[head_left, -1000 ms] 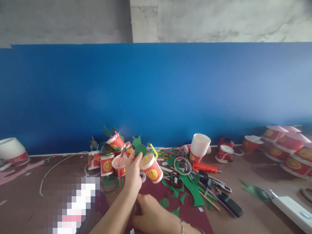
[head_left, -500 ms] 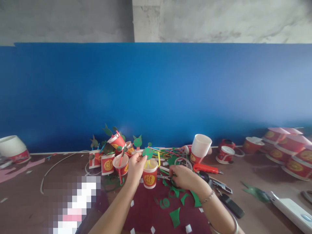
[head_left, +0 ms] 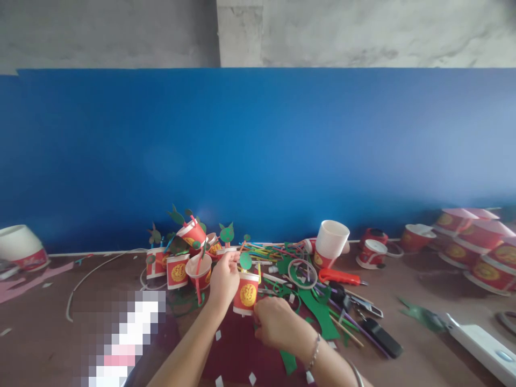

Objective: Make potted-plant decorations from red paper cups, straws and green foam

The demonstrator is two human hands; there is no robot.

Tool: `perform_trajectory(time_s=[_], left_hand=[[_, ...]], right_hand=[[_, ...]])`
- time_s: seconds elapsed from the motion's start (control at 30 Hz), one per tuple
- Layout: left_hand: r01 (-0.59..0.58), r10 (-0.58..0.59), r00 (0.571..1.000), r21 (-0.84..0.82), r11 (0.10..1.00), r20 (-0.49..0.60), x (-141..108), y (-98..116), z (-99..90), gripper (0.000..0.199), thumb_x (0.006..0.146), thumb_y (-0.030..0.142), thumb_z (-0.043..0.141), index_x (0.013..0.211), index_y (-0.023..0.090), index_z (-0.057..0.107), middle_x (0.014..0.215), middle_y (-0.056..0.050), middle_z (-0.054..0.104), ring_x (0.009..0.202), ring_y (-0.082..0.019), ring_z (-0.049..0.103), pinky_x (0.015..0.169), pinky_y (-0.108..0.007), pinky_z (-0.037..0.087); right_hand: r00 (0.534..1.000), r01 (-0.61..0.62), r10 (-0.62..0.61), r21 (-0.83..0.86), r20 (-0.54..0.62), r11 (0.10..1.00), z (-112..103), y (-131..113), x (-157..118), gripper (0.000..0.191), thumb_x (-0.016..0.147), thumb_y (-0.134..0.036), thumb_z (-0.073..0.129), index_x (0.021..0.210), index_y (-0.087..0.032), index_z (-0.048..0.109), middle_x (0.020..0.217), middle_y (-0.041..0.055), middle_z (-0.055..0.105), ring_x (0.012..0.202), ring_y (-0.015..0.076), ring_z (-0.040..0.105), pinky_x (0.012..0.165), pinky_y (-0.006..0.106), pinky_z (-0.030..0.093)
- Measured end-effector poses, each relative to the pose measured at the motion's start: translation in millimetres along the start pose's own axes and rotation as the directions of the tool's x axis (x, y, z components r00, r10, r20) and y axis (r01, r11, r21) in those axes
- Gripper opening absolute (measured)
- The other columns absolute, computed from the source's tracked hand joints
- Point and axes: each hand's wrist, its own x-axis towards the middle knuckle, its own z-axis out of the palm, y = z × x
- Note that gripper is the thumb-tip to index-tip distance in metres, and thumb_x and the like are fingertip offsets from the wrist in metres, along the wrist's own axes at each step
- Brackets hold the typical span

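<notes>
A red paper cup with a yellow emblem leans slightly at the front. A green disc with cut-out marks stands above its rim, and a yellow straw shows at its right. My left hand is at the cup's left rim, fingers pinched together beside the disc; what they grip is hidden. Low on the cup's right side, my right hand is closed with curled fingers, close against the cup's base. Whatever lies inside that hand is hidden. Green scraps lie past the right hand.
Several decorated cups stand left of my hands. Coloured straws are heaped behind. Towards the right lie a tape ring, a red cutter, stacked white cups and a black key fob. A glue gun sits far right.
My right hand has moved from the green scraps and scissors towards me and left, to the cup's base. The cup now tilts, and the disc sits slightly lower, with the left fingers less over it.
</notes>
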Motion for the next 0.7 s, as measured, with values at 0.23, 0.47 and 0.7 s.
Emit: perform_trajectory(time_s=[0.23, 0.47, 0.7], left_hand=[[-0.203, 0.214, 0.977, 0.229, 0.952, -0.024, -4, 8, -4.1, 0.036, 0.074, -0.003, 0.043, 0.098, 0.018, 0.059, 0.105, -0.009, 0.066, 0.104, -0.024, 0.057, 0.091, -0.041, 0.045], [-0.350, 0.371, 0.928, 0.268, 0.898, -0.029, -2, 4, -2.4, 0.037, 0.071, -0.004, 0.045, 0.095, 0.019, 0.060, 0.098, -0.007, 0.066, 0.099, -0.024, 0.058, 0.089, -0.042, 0.046], [-0.421, 0.419, 0.906, 0.192, 0.886, 0.055, -10, 25, -0.5, 0.014, 0.082, 0.014, 0.052, 0.087, 0.019, 0.063, 0.094, -0.006, 0.067, 0.096, -0.023, 0.057, 0.088, -0.041, 0.044]], right_hand=[[0.993, -0.064, 0.072, -0.089, 0.095, 0.994, 15, -15, 17, 0.027, 0.066, -0.014, 0.061, 0.090, -0.013, 0.072, 0.090, 0.0151, 0.073, 0.087, 0.0299, 0.068, 0.073, 0.033, 0.053], [0.999, 0.028, -0.027, -0.043, 0.018, 0.999, 1, -3, -2, 0.023, 0.068, -0.013, 0.056, 0.084, -0.013, 0.072, 0.087, 0.0138, 0.073, 0.084, 0.0274, 0.068, 0.068, 0.028, 0.049], [0.923, -0.003, 0.112, 0.283, -0.368, 0.959, -15, 40, 7, 0.017, 0.069, -0.011, 0.051, 0.072, -0.019, 0.066, 0.072, 0.0039, 0.070, 0.070, 0.0183, 0.064, 0.061, 0.024, 0.040]])
